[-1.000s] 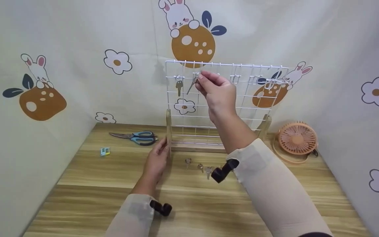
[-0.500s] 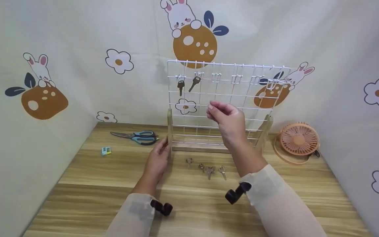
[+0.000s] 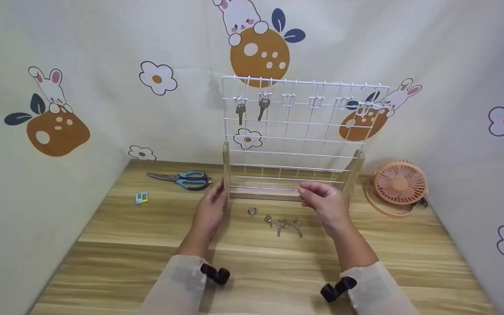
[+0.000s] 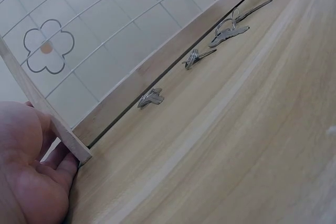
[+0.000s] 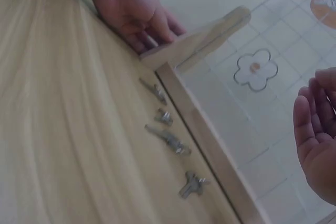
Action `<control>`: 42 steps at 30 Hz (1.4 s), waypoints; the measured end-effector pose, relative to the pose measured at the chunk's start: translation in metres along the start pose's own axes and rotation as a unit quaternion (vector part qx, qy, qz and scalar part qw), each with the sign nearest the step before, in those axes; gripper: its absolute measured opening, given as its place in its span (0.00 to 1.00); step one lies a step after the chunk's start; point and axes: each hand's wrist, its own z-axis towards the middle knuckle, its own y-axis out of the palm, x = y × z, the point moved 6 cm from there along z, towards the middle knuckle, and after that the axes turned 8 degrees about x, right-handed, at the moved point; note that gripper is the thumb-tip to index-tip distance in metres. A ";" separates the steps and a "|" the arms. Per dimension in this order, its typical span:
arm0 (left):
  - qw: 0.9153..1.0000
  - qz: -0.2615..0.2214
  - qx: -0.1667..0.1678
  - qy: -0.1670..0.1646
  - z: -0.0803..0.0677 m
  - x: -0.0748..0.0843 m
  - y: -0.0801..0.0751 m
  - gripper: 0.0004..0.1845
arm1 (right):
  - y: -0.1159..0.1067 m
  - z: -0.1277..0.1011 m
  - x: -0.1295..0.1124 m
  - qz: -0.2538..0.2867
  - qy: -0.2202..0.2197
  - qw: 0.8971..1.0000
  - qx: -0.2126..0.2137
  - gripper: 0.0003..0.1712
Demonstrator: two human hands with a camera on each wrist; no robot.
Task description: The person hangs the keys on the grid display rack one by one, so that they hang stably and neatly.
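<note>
A white wire grid rack on wooden side supports stands at the back of the table. My left hand grips the foot of its left wooden support, fingers curled behind it. Two keys, a left key and a right key, hang from the two leftmost white hooks. My right hand is in front of the rack's lower right part, fingers loosely bent and holding nothing, as the right wrist view shows. Below it to the left, several loose keys with rings lie in a row before the rack's base.
Several more white hooks line the grid's upper row. Blue-handled scissors and a small light-blue and yellow item lie left of the rack. An orange fan stands at the right. A printed curtain closes off the back.
My right hand has let go of the second key, now hanging on its hook, and has come down and right toward the table keys. My left hand stays on the support.
</note>
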 end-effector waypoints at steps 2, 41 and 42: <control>1.000 -0.009 -0.004 0.002 0.000 0.000 0.001 0.26 | -0.006 0.000 0.011 -0.022 0.009 1.000 0.003 0.13; 0.999 -0.037 -0.011 0.006 0.001 0.000 0.002 0.27 | -0.016 0.006 0.069 -0.333 -0.061 0.924 -0.180 0.14; 0.999 -0.039 -0.012 0.005 0.001 0.000 0.002 0.27 | -0.016 0.006 0.069 -0.334 -0.059 0.924 -0.177 0.13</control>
